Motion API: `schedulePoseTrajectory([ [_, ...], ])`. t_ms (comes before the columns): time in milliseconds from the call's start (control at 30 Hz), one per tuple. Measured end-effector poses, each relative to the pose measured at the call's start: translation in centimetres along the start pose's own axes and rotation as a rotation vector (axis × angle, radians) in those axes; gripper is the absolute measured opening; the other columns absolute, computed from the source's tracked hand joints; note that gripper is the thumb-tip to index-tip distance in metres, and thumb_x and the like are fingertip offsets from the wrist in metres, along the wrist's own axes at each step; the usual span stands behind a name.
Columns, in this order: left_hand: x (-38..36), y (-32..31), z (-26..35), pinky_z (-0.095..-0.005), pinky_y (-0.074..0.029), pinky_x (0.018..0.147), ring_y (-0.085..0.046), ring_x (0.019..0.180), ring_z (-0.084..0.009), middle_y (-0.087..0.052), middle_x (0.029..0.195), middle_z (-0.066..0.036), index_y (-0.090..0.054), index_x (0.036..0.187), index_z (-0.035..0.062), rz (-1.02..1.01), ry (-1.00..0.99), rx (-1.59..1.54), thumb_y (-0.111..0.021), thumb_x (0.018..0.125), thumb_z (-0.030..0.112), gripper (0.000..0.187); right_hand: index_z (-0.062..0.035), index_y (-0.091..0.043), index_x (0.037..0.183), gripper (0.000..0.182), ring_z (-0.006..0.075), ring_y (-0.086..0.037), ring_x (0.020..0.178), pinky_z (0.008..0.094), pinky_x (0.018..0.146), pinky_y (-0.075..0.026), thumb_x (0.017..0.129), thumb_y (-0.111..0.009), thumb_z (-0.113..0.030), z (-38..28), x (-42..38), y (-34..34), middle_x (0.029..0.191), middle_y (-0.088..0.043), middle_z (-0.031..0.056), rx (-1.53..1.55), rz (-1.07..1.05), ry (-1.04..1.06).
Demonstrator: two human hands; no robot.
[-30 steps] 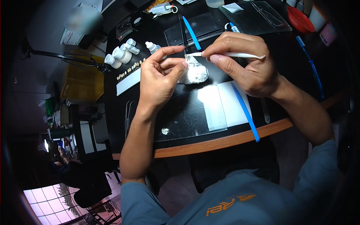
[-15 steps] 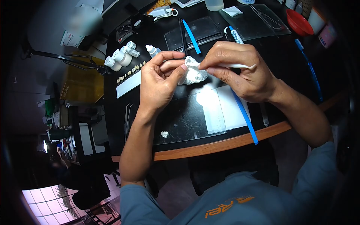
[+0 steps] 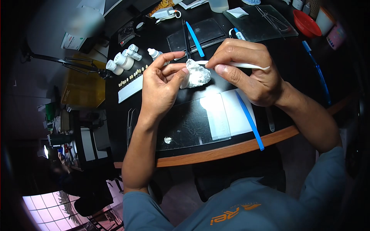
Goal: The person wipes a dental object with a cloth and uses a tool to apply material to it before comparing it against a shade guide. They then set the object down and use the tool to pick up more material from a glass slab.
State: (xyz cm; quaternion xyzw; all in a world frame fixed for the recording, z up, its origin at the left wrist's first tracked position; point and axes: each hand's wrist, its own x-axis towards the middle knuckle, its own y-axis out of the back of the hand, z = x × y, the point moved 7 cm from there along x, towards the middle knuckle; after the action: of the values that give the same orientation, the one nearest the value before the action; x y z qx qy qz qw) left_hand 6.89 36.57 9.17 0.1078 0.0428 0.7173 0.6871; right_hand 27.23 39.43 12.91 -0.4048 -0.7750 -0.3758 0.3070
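Note:
My left hand (image 3: 161, 87) grips a rough white lump (image 3: 198, 76), plaster-like in look, between thumb and fingers. Pinched in my right hand (image 3: 248, 79) is a slim white modelling tool (image 3: 246, 65) with a curved, pointed back end. The tool's front end reaches left to the upper edge of the lump. Both hands are raised over the desk, close together. Below them lies a glass plate (image 3: 181, 119) with a small white crumb (image 3: 167, 140) on it. A white sheet (image 3: 235, 104) and a blue plastic tool (image 3: 250, 121) lie under my right hand.
Left of my hands are white jars (image 3: 124, 60), a dropper bottle (image 3: 154, 53) and a tooth shade guide (image 3: 131, 87). Farther back stand another blue tool (image 3: 194, 38), a dark plate (image 3: 214, 30) and a red bowl (image 3: 306, 24). A blue toothbrush (image 3: 319, 71) lies right.
My right hand has drawn slightly right and its tool now shows a bare tip beside the lump. The lump is turned a little, its broad side more visible.

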Motion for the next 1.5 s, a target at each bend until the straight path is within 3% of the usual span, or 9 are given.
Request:
schedulePoseTrajectory([
  [200, -0.1, -0.4, 0.3, -0.0258, -0.058, 0.084, -0.073, 0.093, -0.0111, -0.078, 0.102, -0.011, -0.063, 0.133, -0.0062, -0.055, 0.025, 0.046, -0.073, 0.094, 0.002, 0.041, -0.0002, -0.076, 0.098, 0.012, 0.0184, -0.067, 0.075, 0.0317, 0.064, -0.052, 0.094, -0.068, -0.007, 0.6, -0.6, -0.9, 0.085, -0.071, 0.0093, 0.006, -0.118, -0.134],
  [767, 0.1, -0.2, 0.2, -0.0255, -0.061, 0.080, -0.075, 0.090, -0.0147, -0.078, 0.101, -0.016, -0.064, 0.129, -0.0086, -0.028, -0.055, -0.003, -0.068, 0.096, -0.005, 0.034, 0.0032, -0.074, 0.092, 0.012, 0.0201, -0.069, 0.073, 0.0326, 0.065, -0.051, 0.092, -0.067, -0.007, 0.0, -0.5, 0.3, 0.081, -0.071, 0.0123, 0.034, -0.003, -0.042],
  [1000, -0.4, -0.5, 0.5, -0.0247, -0.060, 0.086, -0.074, 0.095, -0.0137, -0.077, 0.105, -0.015, -0.066, 0.126, -0.0080, -0.025, -0.056, -0.083, -0.073, 0.095, -0.003, 0.032, 0.0031, -0.074, 0.096, 0.012, 0.0211, -0.064, 0.074, 0.0341, 0.067, -0.049, 0.093, -0.066, -0.005, -0.2, -0.2, -0.3, 0.082, -0.067, 0.0110, 0.079, -0.057, -0.144],
  [1100, -0.4, -0.3, 0.3, -0.0246, -0.058, 0.085, -0.072, 0.094, -0.0120, -0.076, 0.104, -0.012, -0.066, 0.127, -0.0080, 0.003, -0.041, -0.146, -0.074, 0.094, -0.003, 0.034, 0.0039, -0.074, 0.096, 0.014, 0.0187, -0.066, 0.075, 0.0321, 0.067, -0.052, 0.094, -0.065, -0.005, -0.5, 0.0, -0.4, 0.088, -0.070, 0.0122, 0.059, -0.068, -0.109],
  [1267, -0.1, 0.3, 0.5, -0.0272, -0.057, 0.089, -0.072, 0.096, -0.0133, -0.076, 0.105, -0.013, -0.066, 0.126, -0.0079, 0.005, -0.027, -0.112, -0.074, 0.093, -0.002, 0.034, 0.0024, -0.074, 0.096, 0.010, 0.0185, -0.066, 0.073, 0.0321, 0.064, -0.051, 0.093, -0.067, -0.004, -0.4, 0.0, 0.1, 0.085, -0.069, 0.0113, 0.010, 0.006, -0.035],
  [1400, 0.3, 1.9, 0.4, -0.0268, -0.056, 0.090, -0.072, 0.099, -0.0147, -0.076, 0.108, -0.013, -0.068, 0.123, -0.0068, 0.070, -0.080, -0.061, -0.072, 0.094, -0.001, 0.030, 0.0030, -0.075, 0.093, 0.012, 0.0200, -0.070, 0.075, 0.0309, 0.064, -0.053, 0.093, -0.067, -0.006, -0.1, 0.1, 1.2, 0.085, -0.072, 0.0128, -0.002, 0.113, -0.046],
  [1500, 0.3, 3.6, 1.8, -0.0247, -0.058, 0.089, -0.073, 0.094, -0.0126, -0.076, 0.103, -0.011, -0.071, 0.115, -0.0049, 0.190, -0.230, -0.001, -0.072, 0.092, -0.006, 0.023, 0.0032, -0.075, 0.093, 0.013, 0.0201, -0.072, 0.076, 0.0304, 0.064, -0.053, 0.093, -0.067, -0.008, 0.0, 0.2, 1.5, 0.084, -0.073, 0.0129, -0.053, 0.113, -0.060],
])
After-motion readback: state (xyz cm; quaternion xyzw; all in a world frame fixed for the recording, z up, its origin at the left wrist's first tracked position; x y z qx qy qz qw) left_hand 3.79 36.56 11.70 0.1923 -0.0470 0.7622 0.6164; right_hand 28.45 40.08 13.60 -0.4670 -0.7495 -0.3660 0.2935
